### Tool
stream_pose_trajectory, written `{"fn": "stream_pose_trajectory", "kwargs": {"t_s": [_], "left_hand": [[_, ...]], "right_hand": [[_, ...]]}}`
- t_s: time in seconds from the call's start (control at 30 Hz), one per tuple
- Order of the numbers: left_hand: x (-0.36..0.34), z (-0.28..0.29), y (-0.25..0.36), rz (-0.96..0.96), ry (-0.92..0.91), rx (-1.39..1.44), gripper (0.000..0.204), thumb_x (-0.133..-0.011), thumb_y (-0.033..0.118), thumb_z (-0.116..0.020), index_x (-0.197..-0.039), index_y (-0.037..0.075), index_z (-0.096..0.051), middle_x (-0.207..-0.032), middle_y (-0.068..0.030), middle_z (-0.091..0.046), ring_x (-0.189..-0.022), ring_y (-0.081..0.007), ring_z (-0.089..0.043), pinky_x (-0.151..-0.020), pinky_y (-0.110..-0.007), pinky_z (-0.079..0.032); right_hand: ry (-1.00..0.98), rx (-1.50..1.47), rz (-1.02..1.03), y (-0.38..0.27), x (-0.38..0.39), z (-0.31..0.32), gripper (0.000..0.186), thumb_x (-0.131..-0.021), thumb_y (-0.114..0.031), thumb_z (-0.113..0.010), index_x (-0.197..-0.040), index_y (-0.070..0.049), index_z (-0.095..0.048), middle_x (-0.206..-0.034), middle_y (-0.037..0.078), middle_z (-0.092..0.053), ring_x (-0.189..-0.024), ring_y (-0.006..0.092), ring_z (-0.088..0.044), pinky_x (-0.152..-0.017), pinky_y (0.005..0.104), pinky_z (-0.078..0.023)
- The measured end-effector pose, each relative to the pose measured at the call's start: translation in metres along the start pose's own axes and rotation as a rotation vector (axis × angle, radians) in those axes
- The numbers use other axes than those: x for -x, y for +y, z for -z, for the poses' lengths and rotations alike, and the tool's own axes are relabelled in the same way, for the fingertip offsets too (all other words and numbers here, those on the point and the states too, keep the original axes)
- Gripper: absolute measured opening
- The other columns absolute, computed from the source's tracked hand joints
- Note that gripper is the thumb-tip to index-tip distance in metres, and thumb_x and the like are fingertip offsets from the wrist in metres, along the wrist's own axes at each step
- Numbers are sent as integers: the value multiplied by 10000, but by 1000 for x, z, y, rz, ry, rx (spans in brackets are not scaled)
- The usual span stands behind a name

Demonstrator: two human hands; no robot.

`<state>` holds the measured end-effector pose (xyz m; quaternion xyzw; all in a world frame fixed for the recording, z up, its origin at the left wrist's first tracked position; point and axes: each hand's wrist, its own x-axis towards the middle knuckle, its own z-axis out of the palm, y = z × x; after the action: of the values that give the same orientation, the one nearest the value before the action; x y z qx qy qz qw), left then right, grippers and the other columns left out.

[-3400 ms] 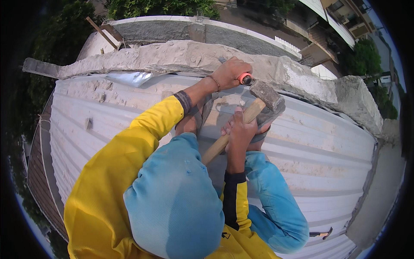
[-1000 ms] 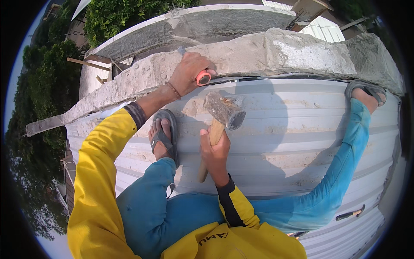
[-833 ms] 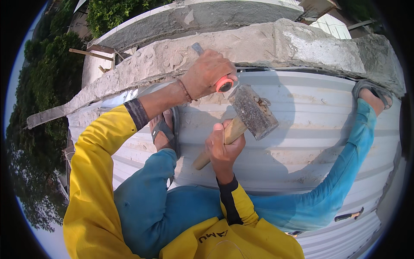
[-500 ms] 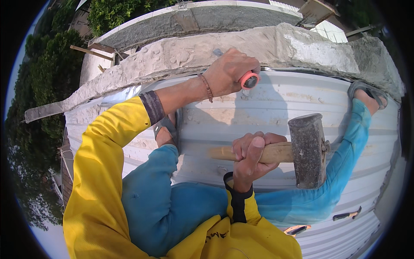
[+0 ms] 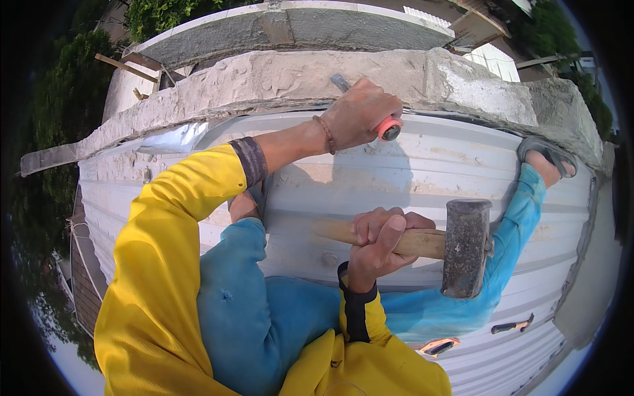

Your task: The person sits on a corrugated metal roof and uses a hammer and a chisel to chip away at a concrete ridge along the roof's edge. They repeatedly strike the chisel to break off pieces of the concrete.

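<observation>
My left hand (image 5: 356, 113) is wrapped round a chisel (image 5: 341, 82) with a pink-red grip end. Its flat metal blade shows beyond my fingers, against the top of a rough concrete ledge (image 5: 290, 79); whether the tip touches cannot be made out. Lower down, my right hand (image 5: 382, 245) is closed on the wooden handle of a sledgehammer (image 5: 466, 247). The heavy grey head points right, and stands over my right leg, apart from the chisel.
Under me lies a ribbed white metal roof (image 5: 317, 191) with crumbs of debris. Toward the lower right rest a claw hammer (image 5: 513, 327) and an orange-and-black tool (image 5: 439, 346). Another concrete wall (image 5: 343, 30) runs behind the ledge. My sandalled foot (image 5: 545, 165) is by the ledge at right.
The whole view has shifted slightly. More of the chisel blade shows past my left hand. The sledgehammer sits a little lower in the picture, and both grips are kept.
</observation>
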<state>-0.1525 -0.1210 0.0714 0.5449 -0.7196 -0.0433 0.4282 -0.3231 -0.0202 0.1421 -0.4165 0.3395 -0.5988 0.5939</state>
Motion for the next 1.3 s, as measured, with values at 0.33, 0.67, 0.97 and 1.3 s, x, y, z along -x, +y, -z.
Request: {"fn": "stream_pose_trajectory", "kwargs": {"t_s": [0.33, 0.67, 0.97, 1.3], "left_hand": [[1, -1, -7, -49, -26, -57, 209, -766, 174, -754, -924, 139, -622, -834, -18, -624, -809, -228, -588, -821, -375, -429], [11, -3, -5, -75, -4, -4, 185, -765, 184, -763, -889, 135, -636, -804, -17, -599, -776, -240, -561, -802, -367, -419], [11, 2, -7, -64, -3, -18, 200, -773, 169, -785, -903, 108, -646, -798, -40, -586, -779, -257, -544, -796, -369, -410], [17, 16, -25, -98, -98, -129, 99, -857, 150, -720, -893, 107, -639, -813, -63, -611, -780, -280, -569, -772, -400, -416]], "right_hand": [[-104, 207, -461, 28, 2, 13, 221, -987, -132, -592, -988, -97, -374, -593, -22, -380, -462, 70, -390, -434, 260, -368], [-150, 263, -214, 61, 7, 15, 220, -997, -144, -562, -977, -103, -346, -580, -7, -387, -445, 66, -340, -425, 250, -359], [-52, -133, -27, 14, 14, 2, 178, -970, -135, -622, -969, -67, -458, -673, 4, -485, -511, 75, -434, -457, 255, -389], [-222, 488, -134, 55, 18, 18, 181, -945, -60, -618, -820, -63, -487, -677, -31, -470, -550, 38, -439, -503, 235, -375]]}}
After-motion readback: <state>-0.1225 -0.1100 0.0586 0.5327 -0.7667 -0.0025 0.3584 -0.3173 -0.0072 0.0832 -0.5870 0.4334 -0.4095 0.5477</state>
